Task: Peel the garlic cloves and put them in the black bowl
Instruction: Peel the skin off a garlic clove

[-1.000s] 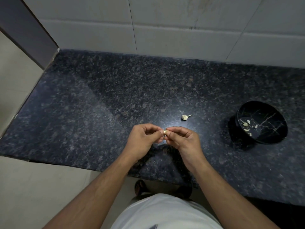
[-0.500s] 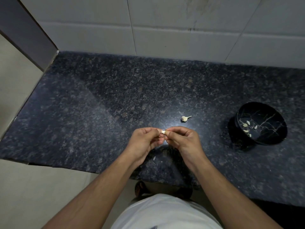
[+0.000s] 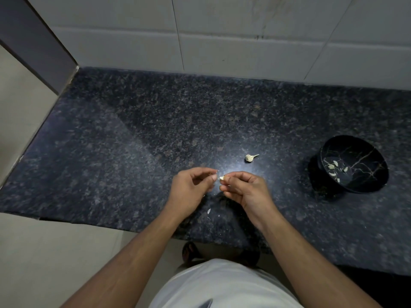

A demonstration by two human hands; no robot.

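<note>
My right hand (image 3: 244,190) pinches a small pale garlic clove (image 3: 222,178) between thumb and fingertips, just above the counter's front part. My left hand (image 3: 191,190) is a short gap to the clove's left with fingers curled, thumb and forefinger tips close together; its top edge is blurred, and no skin shows between the tips. The black bowl (image 3: 355,187) with gold veining stands on the counter at the right and holds several peeled cloves (image 3: 333,168). A garlic stem piece (image 3: 250,157) lies on the counter just beyond my hands.
The dark speckled granite counter (image 3: 133,152) runs to a grey tiled wall (image 3: 222,41) behind and ends at its left edge beside a pale floor. Small scraps of garlic skin (image 3: 209,211) lie on the counter below my hands.
My hands were joined on the clove; now my left hand has pulled a little to the left and off it, while my right hand keeps holding it.
</note>
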